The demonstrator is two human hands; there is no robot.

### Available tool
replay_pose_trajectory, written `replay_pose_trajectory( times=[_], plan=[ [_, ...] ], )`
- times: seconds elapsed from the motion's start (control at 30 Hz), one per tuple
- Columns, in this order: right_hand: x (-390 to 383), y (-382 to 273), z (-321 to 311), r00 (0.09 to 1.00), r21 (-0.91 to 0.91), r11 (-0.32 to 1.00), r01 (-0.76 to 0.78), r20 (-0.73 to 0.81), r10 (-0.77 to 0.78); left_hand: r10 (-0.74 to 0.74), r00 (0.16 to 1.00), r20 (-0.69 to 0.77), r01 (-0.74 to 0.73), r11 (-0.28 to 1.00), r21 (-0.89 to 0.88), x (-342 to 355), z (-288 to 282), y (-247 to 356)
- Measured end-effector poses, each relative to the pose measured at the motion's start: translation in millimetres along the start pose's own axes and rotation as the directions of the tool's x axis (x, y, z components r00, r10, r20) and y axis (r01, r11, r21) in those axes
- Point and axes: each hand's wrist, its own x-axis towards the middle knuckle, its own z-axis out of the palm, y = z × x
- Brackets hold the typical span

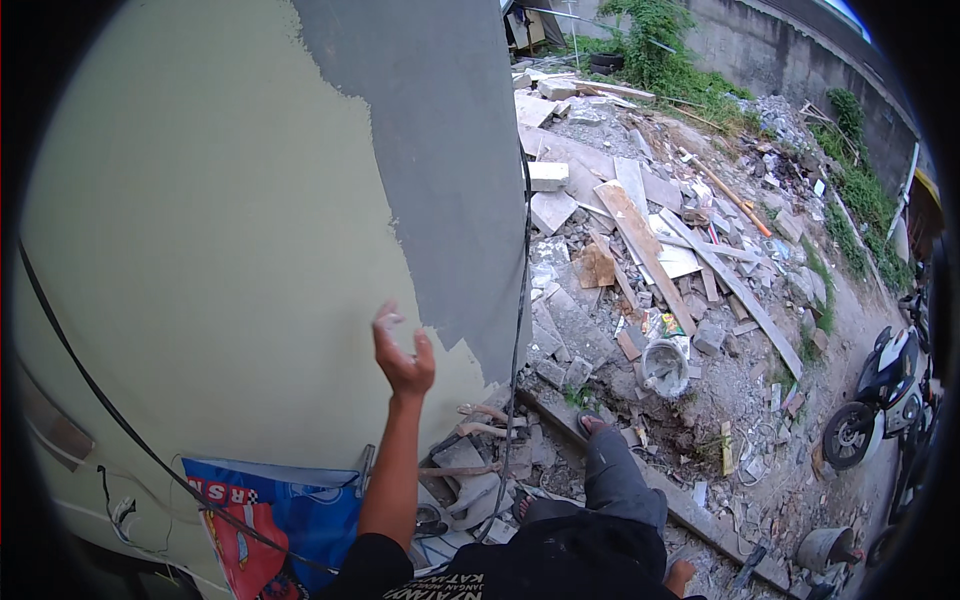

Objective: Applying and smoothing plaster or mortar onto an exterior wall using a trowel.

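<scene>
My left hand [405,358] is raised in front of the wall, thumb and fingers apart and loosely curled. Nothing shows between them, and there are whitish smears on the fingers. The wall is part pale green [220,220] and part bare grey [450,180], with a ragged line where the two meet; my hand is nearest the pale green part close to that line. Low at the frame's edge, beside my dark shirt, a bit of my right hand or arm [680,577] shows. Its fingers are hidden, so I cannot see what it holds.
Black cables [522,250] hang by the wall corner and cross the lower left. A blue and red banner [300,500] leans below. Rubble and planks [645,250] cover the ground, with a bucket [665,368] among them. Another bucket [826,548] and a motorcycle [880,395] stand right.
</scene>
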Motion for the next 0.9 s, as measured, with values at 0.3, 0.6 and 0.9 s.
replay_pose_trajectory(
  times=[0.3,0.6,0.9],
  plan=[
    [-34.1,-106.2,-65.7,0.998,0.108,0.993,0.044,-0.045,-0.039,-0.627,0.423,0.654,0.575,0.743,0.341,-317.8,-7.9,-11.4],
    [-18.5,-103.5,-117.7,0.987,-0.035,0.986,0.161,-0.023,-0.161,-0.21,0.765,0.609,0.6,0.577,-0.554,-323.2,31.1,48.3],
    [36.5,-124.0,-118.4,0.999,0.097,0.995,-0.024,-0.035,0.028,-0.465,-0.135,0.875,0.261,0.835,0.484,-333.3,219.4,-2.8]
  ],
)
